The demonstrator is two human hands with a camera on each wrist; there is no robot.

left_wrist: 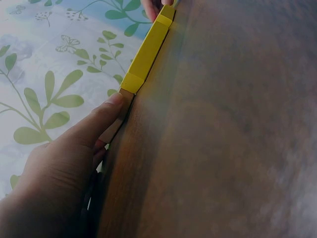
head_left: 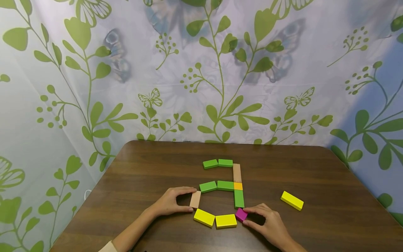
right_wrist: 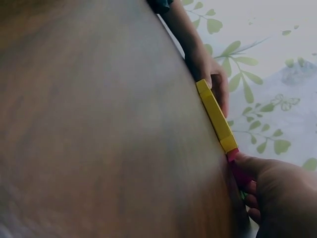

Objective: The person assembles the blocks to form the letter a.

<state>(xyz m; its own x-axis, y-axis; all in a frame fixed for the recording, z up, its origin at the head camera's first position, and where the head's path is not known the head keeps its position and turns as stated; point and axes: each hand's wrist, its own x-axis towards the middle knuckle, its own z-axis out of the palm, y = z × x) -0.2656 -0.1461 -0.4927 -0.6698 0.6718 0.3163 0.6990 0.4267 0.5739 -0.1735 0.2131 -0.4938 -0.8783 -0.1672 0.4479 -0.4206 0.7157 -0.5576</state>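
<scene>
My left hand [head_left: 168, 203] pinches a plain wooden block [head_left: 195, 200] by its two ends, thumb at the near end. The thumb overlaps this block beside a yellow one in the left wrist view. Thumb and fingers of my right hand [head_left: 269, 221] grip a small magenta block [head_left: 241, 214] below a green block [head_left: 239, 198]. Between the hands lie a tilted yellow block [head_left: 204, 217] and a straighter yellow block [head_left: 226, 221], end to end. Farther back, an orange block [head_left: 238, 186] and a second wooden block [head_left: 237, 173] continue the right-hand column.
Two green blocks [head_left: 225, 163] form a row at the back, and two more green blocks [head_left: 225, 186] a middle row. A loose yellow block [head_left: 292, 200] lies to the right on the brown table [head_left: 330, 175]. A leaf-patterned cloth [head_left: 201, 70] hangs behind the table.
</scene>
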